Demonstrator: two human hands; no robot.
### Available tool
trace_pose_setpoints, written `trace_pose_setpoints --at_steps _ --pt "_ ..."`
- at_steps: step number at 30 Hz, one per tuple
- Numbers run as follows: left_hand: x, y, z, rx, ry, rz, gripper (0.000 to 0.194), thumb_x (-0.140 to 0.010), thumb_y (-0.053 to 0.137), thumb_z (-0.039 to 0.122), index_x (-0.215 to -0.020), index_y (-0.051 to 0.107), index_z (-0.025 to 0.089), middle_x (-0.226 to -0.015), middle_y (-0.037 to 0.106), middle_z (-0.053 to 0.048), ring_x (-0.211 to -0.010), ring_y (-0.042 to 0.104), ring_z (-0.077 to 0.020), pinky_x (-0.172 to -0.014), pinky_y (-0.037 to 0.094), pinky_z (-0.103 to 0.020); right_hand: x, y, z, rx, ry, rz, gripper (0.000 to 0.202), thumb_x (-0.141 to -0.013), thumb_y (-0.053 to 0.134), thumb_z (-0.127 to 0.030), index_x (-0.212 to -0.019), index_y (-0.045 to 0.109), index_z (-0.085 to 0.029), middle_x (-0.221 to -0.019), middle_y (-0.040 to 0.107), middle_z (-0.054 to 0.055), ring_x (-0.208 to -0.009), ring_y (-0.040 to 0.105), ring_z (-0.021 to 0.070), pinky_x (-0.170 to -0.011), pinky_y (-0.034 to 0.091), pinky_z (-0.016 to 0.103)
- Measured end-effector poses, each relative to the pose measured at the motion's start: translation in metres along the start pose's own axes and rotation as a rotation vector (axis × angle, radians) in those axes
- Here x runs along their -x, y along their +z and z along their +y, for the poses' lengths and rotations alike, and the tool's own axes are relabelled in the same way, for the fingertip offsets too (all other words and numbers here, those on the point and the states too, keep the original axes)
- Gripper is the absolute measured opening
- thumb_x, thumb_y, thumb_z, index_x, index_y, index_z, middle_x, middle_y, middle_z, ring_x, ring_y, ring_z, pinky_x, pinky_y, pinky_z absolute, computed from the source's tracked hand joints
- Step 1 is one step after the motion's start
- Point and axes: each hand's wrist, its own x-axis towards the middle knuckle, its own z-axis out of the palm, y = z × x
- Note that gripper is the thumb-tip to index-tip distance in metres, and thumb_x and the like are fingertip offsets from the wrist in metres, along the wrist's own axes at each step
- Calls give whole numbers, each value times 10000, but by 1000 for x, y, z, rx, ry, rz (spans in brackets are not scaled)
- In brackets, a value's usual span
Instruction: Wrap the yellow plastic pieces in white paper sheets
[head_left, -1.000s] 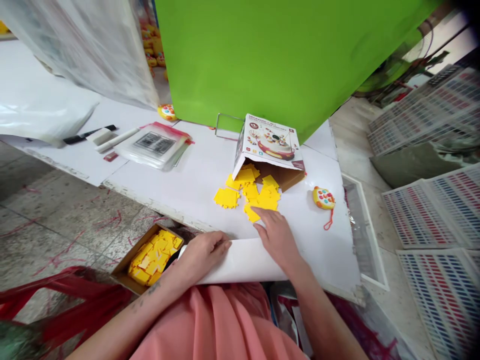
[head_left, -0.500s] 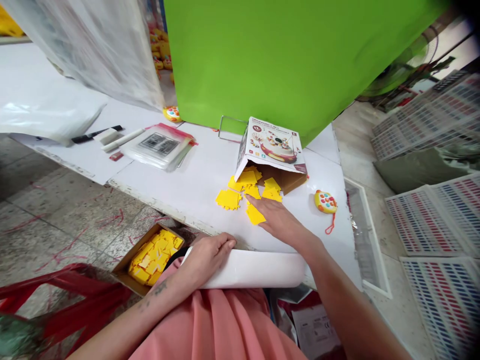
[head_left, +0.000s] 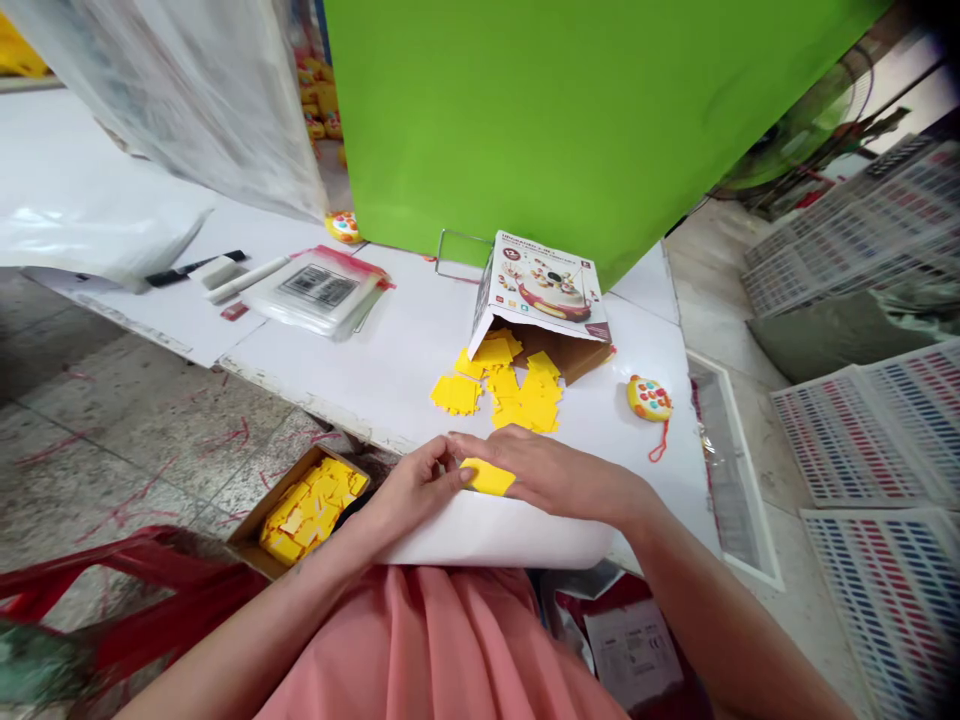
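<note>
Between my two hands, over the white roll at the table's front edge, is a yellow piece (head_left: 489, 478). My left hand (head_left: 427, 482) pinches its left end with thumb and fingers. Over its upper right side lies my right hand (head_left: 551, 470), fingers bent round the piece and their tips close to the left fingers. Just beyond the hands, loose yellow pieces (head_left: 536, 395) lie in a pile in front of the open printed box (head_left: 546, 285), which rests on its side. The white roll (head_left: 510, 535) lies under my hands.
A carton of yellow pieces (head_left: 311, 515) stands low at the left. On the table are a yellow toy (head_left: 649, 398) with a red cord, clear plastic bags (head_left: 319, 290) and a marker (head_left: 196, 268). Behind them rises a green panel (head_left: 570, 120). White crates (head_left: 885, 590) stand at the right.
My right hand has come back from the pile towards my body with a yellow piece. My left hand has risen slightly and met it at the piece.
</note>
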Motion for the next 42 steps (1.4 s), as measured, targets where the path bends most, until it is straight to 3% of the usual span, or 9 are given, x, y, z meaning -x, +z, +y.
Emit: trace_pose_setpoints --at_steps 3,6,11,15,18,23,31,42 --pt "-1 2 -7 147 -18 -11 210 -778 587 357 -791 506 163 -675 464 45 -570 396 -71 -499 312 -175 0 2 -2 -28 -26 54 755 -787 435 -10 -1410 129 -305 -1364 412 10 -1196 410 169 -996 356 362" --pt "0 6 -9 340 -75 -21 227 -766 610 345 -781 462 174 -678 483 50 -558 416 -62 -504 319 -171 3 5 -8 36 127 272 729 -794 401 -21 -1405 141 -321 -1426 320 -13 -1265 339 172 -1040 311 385" --pt "3 14 -1 616 -119 -28 273 -766 629 305 -944 457 191 -790 539 23 -667 526 -86 -587 386 -188 10 22 -25 11 493 652 528 -835 471 -181 -1330 323 -285 -1290 492 38 -1104 510 214 -917 431 392" --pt "5 18 5 749 -161 -29 284 -748 653 289 -895 429 194 -727 519 46 -602 506 -67 -539 362 -167 9 42 -37 -127 623 778 311 -846 492 -269 -1154 474 -231 -1116 595 52 -973 582 200 -841 463 353" --pt "6 19 5 770 -184 -38 252 -770 629 295 -867 420 192 -690 503 57 -541 460 -46 -499 325 -154 5 50 -40 -213 632 763 178 -859 479 -287 -1021 513 -222 -1041 614 33 -931 591 181 -807 457 317" --pt "8 20 2 696 -116 -57 247 -799 592 301 -979 455 202 -739 531 32 -617 504 -75 -531 331 -172 3 48 -38 -213 653 692 89 -878 443 -266 -887 517 -218 -872 617 -2 -819 582 151 -714 429 270" --pt "13 18 1 498 -62 -11 269 -817 561 305 -1044 446 216 -679 486 52 -558 420 -65 -508 295 -177 1 46 -38 -108 674 566 57 -873 438 -230 -840 482 -216 -817 597 -17 -764 554 145 -642 375 252" --pt "15 18 -2 361 -34 4 250 -832 535 314 -1037 436 212 -771 555 11 -673 515 -110 -574 345 -209 -5 46 -37 -36 679 539 75 -871 421 -230 -834 483 -212 -817 608 -4 -727 558 143 -611 367 245"
